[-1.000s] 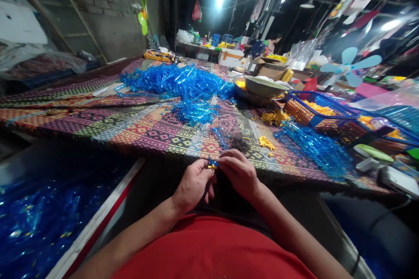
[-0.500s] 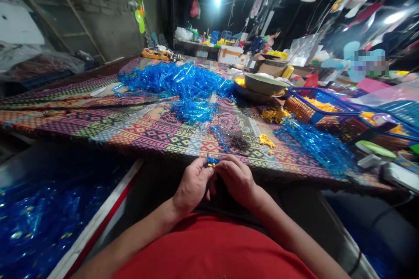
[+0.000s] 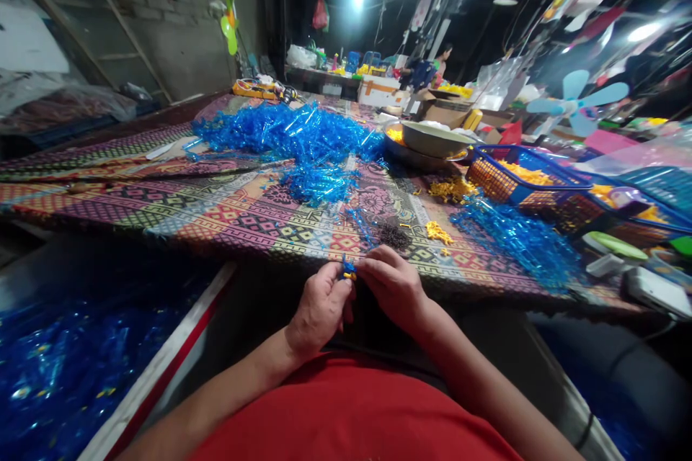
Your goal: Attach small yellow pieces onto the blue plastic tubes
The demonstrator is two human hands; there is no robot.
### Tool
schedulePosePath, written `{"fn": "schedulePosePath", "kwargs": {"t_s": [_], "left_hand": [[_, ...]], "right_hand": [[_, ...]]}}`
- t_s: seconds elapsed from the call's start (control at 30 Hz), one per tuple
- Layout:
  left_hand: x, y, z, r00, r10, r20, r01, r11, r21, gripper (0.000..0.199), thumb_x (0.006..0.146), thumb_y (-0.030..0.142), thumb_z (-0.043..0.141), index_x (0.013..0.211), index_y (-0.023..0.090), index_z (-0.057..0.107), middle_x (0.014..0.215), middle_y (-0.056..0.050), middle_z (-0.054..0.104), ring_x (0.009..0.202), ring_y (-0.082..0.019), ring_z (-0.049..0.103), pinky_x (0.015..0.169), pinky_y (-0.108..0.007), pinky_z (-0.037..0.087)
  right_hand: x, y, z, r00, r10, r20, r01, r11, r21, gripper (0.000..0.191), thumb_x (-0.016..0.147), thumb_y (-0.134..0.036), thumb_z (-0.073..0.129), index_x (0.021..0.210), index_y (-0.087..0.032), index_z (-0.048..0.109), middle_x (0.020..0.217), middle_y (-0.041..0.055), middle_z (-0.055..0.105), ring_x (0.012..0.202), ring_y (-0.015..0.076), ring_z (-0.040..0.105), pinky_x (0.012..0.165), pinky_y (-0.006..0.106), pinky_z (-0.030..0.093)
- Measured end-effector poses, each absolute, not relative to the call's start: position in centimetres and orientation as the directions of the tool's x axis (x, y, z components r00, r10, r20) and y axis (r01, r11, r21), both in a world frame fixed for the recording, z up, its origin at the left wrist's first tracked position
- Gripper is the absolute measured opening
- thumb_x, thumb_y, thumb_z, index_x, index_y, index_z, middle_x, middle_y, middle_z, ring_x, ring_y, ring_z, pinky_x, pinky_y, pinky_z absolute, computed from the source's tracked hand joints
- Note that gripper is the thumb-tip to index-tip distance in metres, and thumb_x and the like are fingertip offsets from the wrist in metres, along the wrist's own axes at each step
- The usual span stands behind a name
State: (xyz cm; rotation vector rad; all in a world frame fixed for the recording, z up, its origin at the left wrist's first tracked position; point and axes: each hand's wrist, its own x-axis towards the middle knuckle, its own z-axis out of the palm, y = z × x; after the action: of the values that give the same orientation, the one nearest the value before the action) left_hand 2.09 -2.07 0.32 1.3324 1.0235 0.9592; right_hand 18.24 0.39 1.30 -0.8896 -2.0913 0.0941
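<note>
Just off the table's front edge, my left hand [image 3: 320,308] pinches a small blue-and-yellow plastic piece [image 3: 349,271] between thumb and fingers. My right hand [image 3: 393,287] meets it from the other side, its fingertips closed at the piece's right edge. The fingers hide much of the piece. On the patterned cloth beyond lie a small heap of dark bits [image 3: 394,235] and some loose yellow plastic parts [image 3: 437,232]. A few blue strips [image 3: 360,223] lie to the left of the dark heap.
A large pile of clear blue plastic parts [image 3: 292,131] covers the table's middle. To the right are stacked bowls [image 3: 432,142], a blue basket [image 3: 527,191] of yellow parts and more blue pieces [image 3: 519,245]. A bin of blue items [image 3: 81,367] stands lower left; a fan [image 3: 576,102] stands right.
Both hands stay together at the table edge. The held piece has turned slightly, and its yellow part now looks different. My right fingers have shifted a little upward.
</note>
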Motion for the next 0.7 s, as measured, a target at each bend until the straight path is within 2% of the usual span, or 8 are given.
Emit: {"fn": "schedulePosePath", "kwargs": {"t_s": [0.23, 0.37, 0.53, 0.7], "left_hand": [[2.2, -1.6, -0.1, 0.202, 0.978, -0.050, 0.055, 0.040, 0.998, 0.014, 0.083, 0.027, 0.041, 0.081, 0.018, 0.051, 0.048, 0.006, 0.050, 0.035, -0.008, 0.045, 0.033, -0.017, 0.033], [2.3, -1.5, 0.0, 0.187, 0.982, -0.029, 0.052, 0.020, 0.998, 0.014, 0.083, 0.028, 0.044, 0.082, 0.017, 0.051, 0.049, 0.005, 0.051, 0.037, -0.009, 0.046, 0.035, -0.017, 0.035], [2.1, -1.6, 0.1, 0.281, 0.960, 0.003, -0.191, 0.053, 0.980, 0.021, 0.084, 0.035, 0.047, 0.088, 0.016, 0.052, 0.057, 0.002, 0.057, 0.043, -0.009, 0.050, 0.041, -0.019, 0.041], [1.9, -1.2, -0.4, 0.359, 0.933, -0.020, -0.377, 0.165, 0.911, 0.024, 0.085, 0.037, 0.047, 0.090, 0.014, 0.052, 0.054, 0.000, 0.059, 0.036, -0.007, 0.045, 0.036, -0.017, 0.032]], "right_hand": [[17.6, 0.3, 1.6, -0.444, 0.591, 0.674, 0.551, 0.773, -0.315, 0.016, 0.086, -0.012, 0.051, 0.097, -0.020, 0.059, 0.081, 0.0062, 0.059, 0.072, 0.0144, 0.057, 0.063, 0.026, 0.050], [17.6, 0.1, 0.9, -0.510, 0.532, 0.676, 0.558, 0.802, -0.211, 0.016, 0.085, -0.010, 0.048, 0.094, -0.019, 0.058, 0.081, 0.0068, 0.059, 0.074, 0.0146, 0.056, 0.064, 0.026, 0.049], [17.6, 0.3, 0.7, -0.512, 0.494, 0.703, 0.579, 0.803, -0.142, 0.019, 0.084, -0.008, 0.048, 0.098, -0.017, 0.057, 0.075, 0.0048, 0.057, 0.066, 0.0126, 0.052, 0.059, 0.024, 0.044], [17.2, 0.5, 1.1, -0.502, 0.501, 0.705, 0.602, 0.787, -0.130, 0.015, 0.084, -0.008, 0.049, 0.092, -0.015, 0.059, 0.072, 0.0047, 0.056, 0.061, 0.0114, 0.049, 0.055, 0.022, 0.041]]}}
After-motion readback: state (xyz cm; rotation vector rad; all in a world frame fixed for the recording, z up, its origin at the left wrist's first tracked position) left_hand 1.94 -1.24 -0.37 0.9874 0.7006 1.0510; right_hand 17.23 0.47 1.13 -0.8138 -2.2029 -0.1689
